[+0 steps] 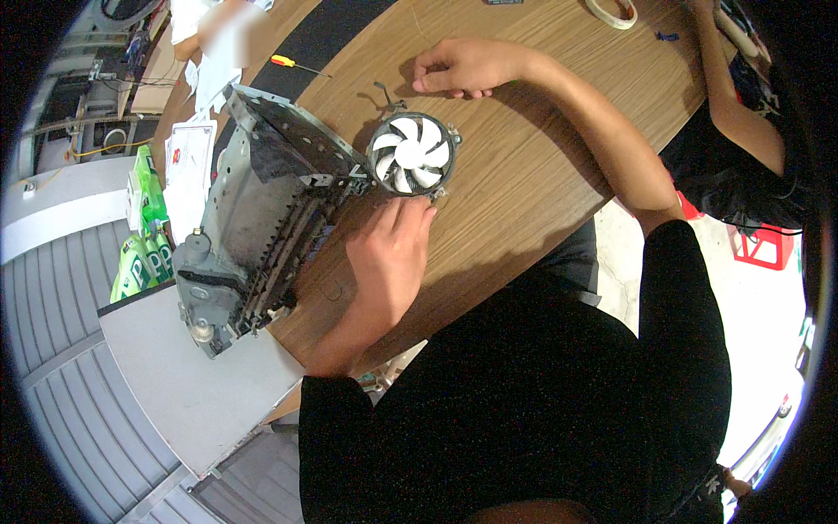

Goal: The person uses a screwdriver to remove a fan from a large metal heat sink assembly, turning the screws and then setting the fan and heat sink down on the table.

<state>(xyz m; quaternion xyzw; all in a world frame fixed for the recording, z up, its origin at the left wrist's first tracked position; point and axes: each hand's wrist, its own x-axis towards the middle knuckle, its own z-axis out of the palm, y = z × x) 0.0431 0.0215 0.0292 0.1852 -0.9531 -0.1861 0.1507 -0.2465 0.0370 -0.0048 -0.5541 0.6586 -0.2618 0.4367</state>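
A round cooling fan with white blades in a dark frame lies on the wooden table, beside a grey metal machine chassis. At the fan's near edge, the fingers of my left hand are closed on its rim. A short dark cable with a connector sticks out from the fan's far side. Beyond the fan, my right hand rests low over the table, its fingers curled inward. Whatever may be between those fingertips is hidden.
A screwdriver with a yellow and red handle lies on the table's black stripe. At the far right are a tape roll and another person's arm. Papers and green packages lie left of the chassis.
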